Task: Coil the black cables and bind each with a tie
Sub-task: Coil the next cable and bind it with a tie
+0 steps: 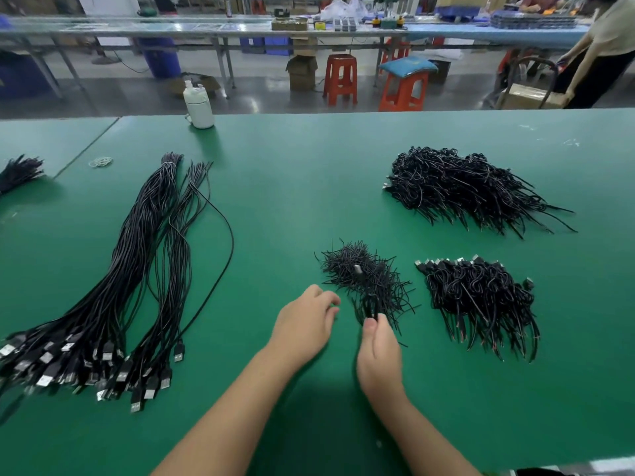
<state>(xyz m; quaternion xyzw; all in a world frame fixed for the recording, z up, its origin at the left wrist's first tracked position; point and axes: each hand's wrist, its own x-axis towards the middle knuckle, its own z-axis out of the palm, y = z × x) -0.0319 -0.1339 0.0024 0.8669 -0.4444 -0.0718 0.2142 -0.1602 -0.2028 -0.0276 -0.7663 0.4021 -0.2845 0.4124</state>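
Right hand (378,355) grip around coiled cable (370,305), beside tie pile (360,273).

Long cables (113,286) are lying along the table's (309,173) left edge; coiled bundles (464,187) are sitting toward the far right, ties (364,273) between.

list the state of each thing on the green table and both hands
long cables: uncoiled, laid straight, one bunch banded at its far end
ties: loose heap
near coils: coiled, piled
far coils: coiled, piled
held cable: coiled, pinched by the right hand
right hand: pinching the held cable
left hand: fingers curled, by the ties; a hold cannot be told
bottle: upright, capped
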